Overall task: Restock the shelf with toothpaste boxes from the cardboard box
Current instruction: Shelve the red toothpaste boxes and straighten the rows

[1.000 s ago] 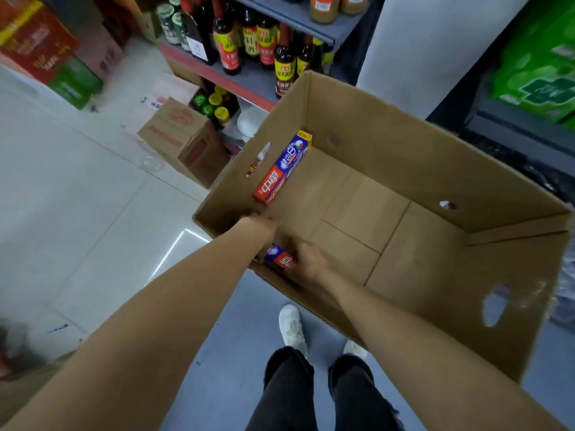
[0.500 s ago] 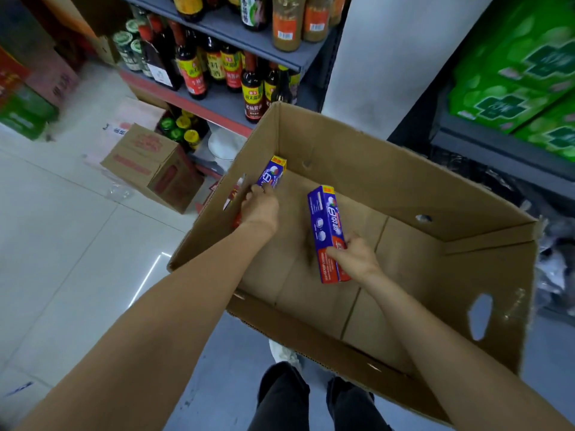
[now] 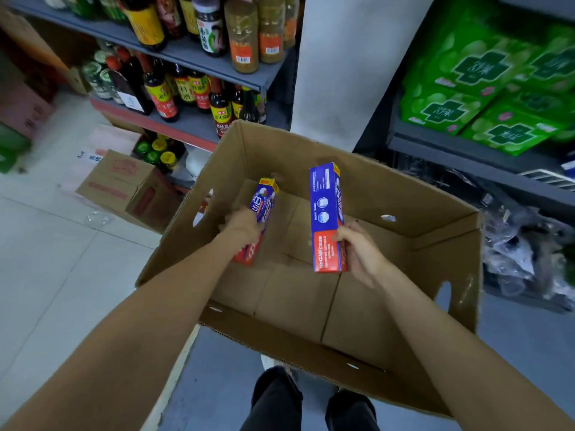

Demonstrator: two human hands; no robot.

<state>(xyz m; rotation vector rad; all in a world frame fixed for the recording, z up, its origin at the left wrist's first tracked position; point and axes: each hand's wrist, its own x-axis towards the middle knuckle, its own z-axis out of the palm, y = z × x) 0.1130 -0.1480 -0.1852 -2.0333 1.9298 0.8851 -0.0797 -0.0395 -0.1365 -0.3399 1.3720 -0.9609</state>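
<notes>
both bare forearms reach forward and down; left hand [image 3: 241,223] and right hand [image 3: 361,250] have fingers curled, gripping.

L hand [image 3: 241,225] now round 2nd toothpaste box [image 3: 259,220], R hand's [image 3: 357,248] toothpaste box [image 3: 326,217] higher, more upright

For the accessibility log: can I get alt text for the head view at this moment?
Each hand holds a toothpaste box over an open cardboard box: the left hand grips one low inside, the right hand holds another upright. Sauce bottles line shelves behind.
</notes>
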